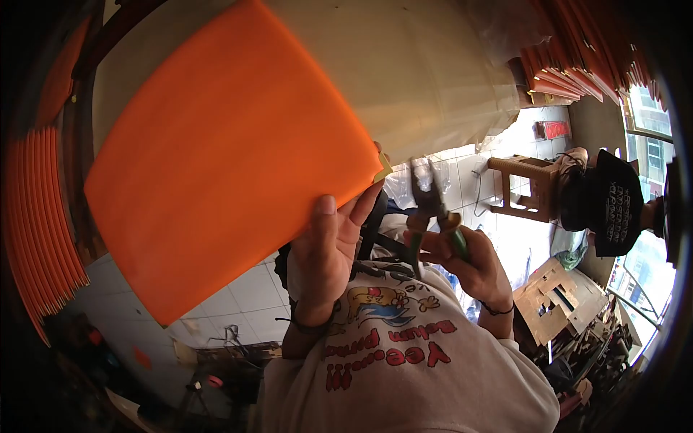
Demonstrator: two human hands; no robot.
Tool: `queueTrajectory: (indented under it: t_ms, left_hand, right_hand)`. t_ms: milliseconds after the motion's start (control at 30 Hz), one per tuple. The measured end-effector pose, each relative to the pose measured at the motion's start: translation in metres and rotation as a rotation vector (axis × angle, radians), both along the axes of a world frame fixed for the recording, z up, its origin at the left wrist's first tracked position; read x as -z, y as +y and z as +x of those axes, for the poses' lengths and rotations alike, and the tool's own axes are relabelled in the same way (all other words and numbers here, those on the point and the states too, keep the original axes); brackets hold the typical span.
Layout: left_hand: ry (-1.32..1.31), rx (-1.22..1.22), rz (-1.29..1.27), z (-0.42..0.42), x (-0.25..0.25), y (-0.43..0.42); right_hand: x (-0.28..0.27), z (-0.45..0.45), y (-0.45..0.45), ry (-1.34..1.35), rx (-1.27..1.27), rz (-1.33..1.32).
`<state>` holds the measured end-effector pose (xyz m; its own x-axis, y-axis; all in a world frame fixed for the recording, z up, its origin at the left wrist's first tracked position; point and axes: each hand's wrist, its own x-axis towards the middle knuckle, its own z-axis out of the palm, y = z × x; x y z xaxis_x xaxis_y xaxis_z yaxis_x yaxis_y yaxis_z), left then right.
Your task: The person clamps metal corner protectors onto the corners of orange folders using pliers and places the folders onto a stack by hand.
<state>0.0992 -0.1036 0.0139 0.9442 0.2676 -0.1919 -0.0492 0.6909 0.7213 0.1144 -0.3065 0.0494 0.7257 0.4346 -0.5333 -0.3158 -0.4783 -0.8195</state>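
Note:
A large orange board or folder cover (231,159) spreads across the upper left. My left hand (321,249) grips its near edge, thumb on the face and fingers behind. A gold-coloured metal corner piece (382,168) sits on the corner beside those fingers. My right hand (480,270) is closed around the green-handled pliers (429,200). The pliers point upward with their jaws apart, just right of the metal corner and not touching it.
A brown-covered work surface (411,79) lies beyond the board. Orange boards are stacked at the left (43,224) and hang upper right (577,54). On the right, a person (613,202) is by a tan stool (523,189); a cardboard piece (552,299) rests among scraps.

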Motion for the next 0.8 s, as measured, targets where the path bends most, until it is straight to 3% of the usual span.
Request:
queueTrajectory:
  t_ms: [67,167,200,300,500,800]
  left_hand:
    - [0.008,-0.003,0.003,0.001,-0.001,0.000]
    - [0.020,-0.014,0.028,0.000,0.004,0.000]
    - [0.018,-0.010,0.028,-0.001,0.006,0.000]
    - [0.024,0.003,0.025,-0.003,0.008,0.002]
    - [-0.042,0.013,0.028,-0.001,0.005,0.000]
    - [-0.036,0.022,-0.002,-0.002,0.006,0.002]
  right_hand:
    - [-0.014,0.012,0.002,0.139,-0.177,-0.204]
    - [0.013,-0.001,0.005,0.028,-0.111,0.182]
    - [0.017,-0.004,0.003,0.133,-0.095,0.239]
    - [0.025,-0.010,0.006,0.048,-0.102,0.380]
    - [0.012,-0.016,0.016,0.213,0.090,0.304]
    - [0.005,-0.014,0.024,0.073,0.037,0.266]
